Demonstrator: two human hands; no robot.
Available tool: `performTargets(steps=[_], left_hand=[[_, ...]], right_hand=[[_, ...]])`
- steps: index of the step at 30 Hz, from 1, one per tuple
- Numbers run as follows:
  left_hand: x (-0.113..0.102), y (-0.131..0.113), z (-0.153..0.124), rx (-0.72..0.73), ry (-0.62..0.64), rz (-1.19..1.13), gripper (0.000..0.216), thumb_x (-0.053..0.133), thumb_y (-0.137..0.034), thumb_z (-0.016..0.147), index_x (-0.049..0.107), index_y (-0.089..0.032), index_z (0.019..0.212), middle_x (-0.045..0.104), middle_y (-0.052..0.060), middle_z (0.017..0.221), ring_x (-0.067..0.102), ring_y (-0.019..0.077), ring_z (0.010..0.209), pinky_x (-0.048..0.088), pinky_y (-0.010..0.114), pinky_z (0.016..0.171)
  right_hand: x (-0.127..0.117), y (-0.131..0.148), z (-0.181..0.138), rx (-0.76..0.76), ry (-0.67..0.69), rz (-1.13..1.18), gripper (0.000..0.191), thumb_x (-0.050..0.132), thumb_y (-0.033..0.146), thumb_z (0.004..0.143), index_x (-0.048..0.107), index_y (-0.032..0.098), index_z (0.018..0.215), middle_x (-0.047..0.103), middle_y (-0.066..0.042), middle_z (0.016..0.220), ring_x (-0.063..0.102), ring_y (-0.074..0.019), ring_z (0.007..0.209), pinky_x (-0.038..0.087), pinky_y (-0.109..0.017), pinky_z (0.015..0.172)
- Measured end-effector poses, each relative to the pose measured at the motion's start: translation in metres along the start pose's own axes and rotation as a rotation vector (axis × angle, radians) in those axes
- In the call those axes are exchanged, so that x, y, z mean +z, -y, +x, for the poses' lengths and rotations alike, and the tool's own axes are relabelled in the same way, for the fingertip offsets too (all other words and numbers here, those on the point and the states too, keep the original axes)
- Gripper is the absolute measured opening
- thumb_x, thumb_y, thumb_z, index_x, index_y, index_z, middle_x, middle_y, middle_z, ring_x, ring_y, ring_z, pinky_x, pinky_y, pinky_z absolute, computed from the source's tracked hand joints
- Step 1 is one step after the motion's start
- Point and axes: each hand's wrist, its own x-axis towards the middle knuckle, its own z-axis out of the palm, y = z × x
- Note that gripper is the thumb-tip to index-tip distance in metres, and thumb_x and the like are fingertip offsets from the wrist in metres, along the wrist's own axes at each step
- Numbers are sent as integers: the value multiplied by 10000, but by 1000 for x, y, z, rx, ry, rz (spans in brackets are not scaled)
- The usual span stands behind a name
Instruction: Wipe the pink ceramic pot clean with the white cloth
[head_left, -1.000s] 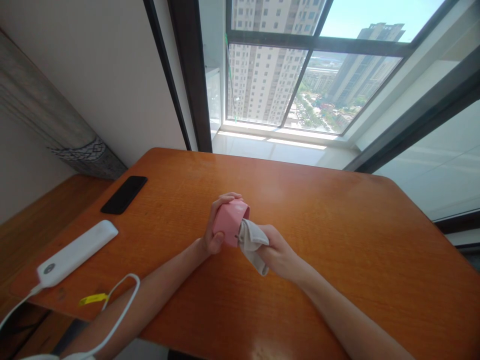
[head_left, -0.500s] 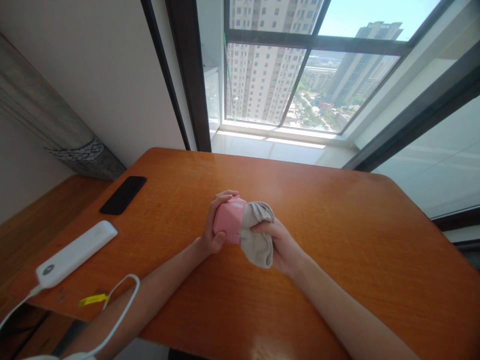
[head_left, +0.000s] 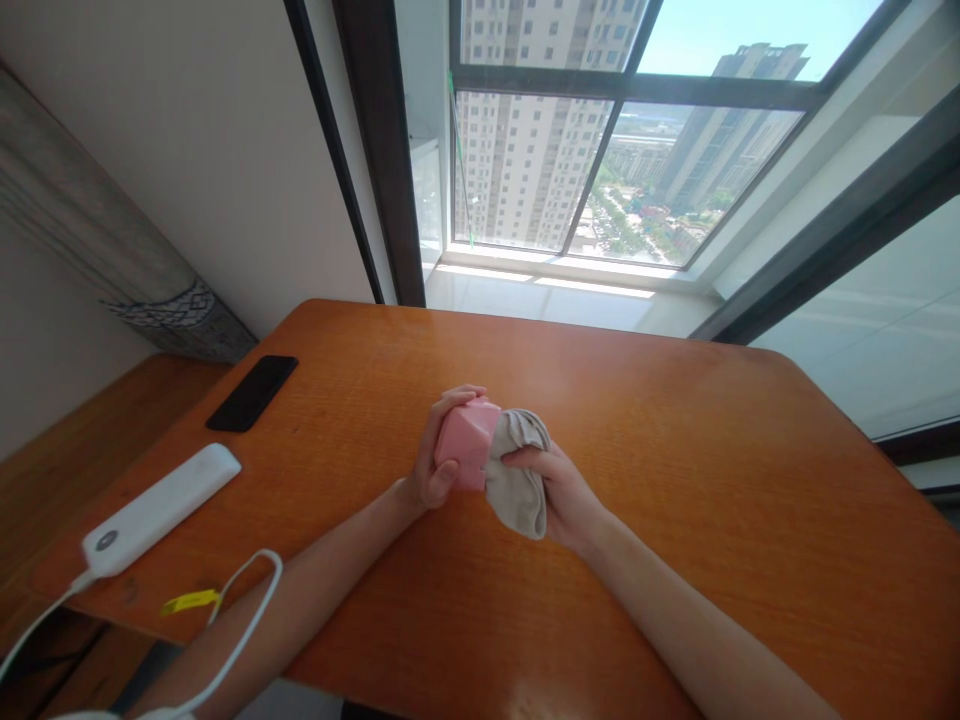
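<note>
My left hand (head_left: 437, 455) is wrapped around a pink box-like object (head_left: 466, 440), its thumb on the near side and its fingers over the far side. What kind of thing the pink object is, I cannot tell. My right hand (head_left: 562, 490) grips a bunched grey cloth (head_left: 517, 480), thumb on top and the other fingers hidden behind it. The cloth lies against the right side of the pink object and covers that end. Both are held over the middle of the wooden table (head_left: 675, 520).
At the table's left lie a black phone (head_left: 253, 393) and a long white device (head_left: 161, 510) with a white cable (head_left: 259, 610) bearing a yellow tag (head_left: 191, 601). The cable loops over my left forearm. Beyond the far edge is a window (head_left: 570, 170); a curtain (head_left: 157, 270) hangs left.
The pink object and my left hand have shifted slightly right and down in view. The cloth looks a little more folded under my right hand. The whole view has moved slightly.
</note>
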Motion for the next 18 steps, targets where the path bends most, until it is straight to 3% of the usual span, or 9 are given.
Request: performTargets(steps=[2, 5, 8, 12, 18], left_hand=[[1, 0, 1, 17, 13, 1, 785, 577, -740, 960, 551, -233, 1558, 588, 184, 1515, 553, 426, 1424, 445, 670, 1200], [1, 0, 1, 19, 4, -5, 790, 571, -751, 951, 555, -233, 1547, 597, 186, 1501, 573, 423, 1398, 447, 677, 1197], [0, 1, 0, -4, -2, 8, 799, 581, -759, 950, 554, -233, 1550, 591, 186, 1518, 576, 423, 1405, 443, 671, 1208], [-2, 1, 1, -8, 13, 15, 798, 573, -751, 966, 537, -238, 1575, 580, 187, 1536, 570, 422, 1422, 441, 662, 1215], [0, -1, 1, 10, 23, -5, 801, 590, -754, 949, 560, -229, 1552, 592, 188, 1516, 563, 435, 1425, 454, 684, 1195]], right_hand=[[-3, 0, -1, -118, 68, -176, 159, 815, 272, 711, 719, 205, 820, 663, 24, 733, 553, -155, 668, 481, -284, 685], [-8, 4, -3, -233, 210, -445, 165, 789, 223, 758, 647, 198, 677, 577, 43, 667, 457, -126, 646, 421, -265, 648], [-6, 6, -2, -135, 100, -250, 99, 791, 239, 744, 723, 192, 800, 690, 18, 751, 578, -154, 682, 498, -280, 691], [1, -2, 2, 87, -36, 102, 337, 812, 264, 674, 775, 192, 1001, 783, -25, 812, 696, -199, 671, 589, -330, 713], [-3, -3, 2, -150, 22, -214, 136, 845, 219, 661, 743, 188, 745, 717, 26, 724, 624, -163, 695, 521, -279, 710]])
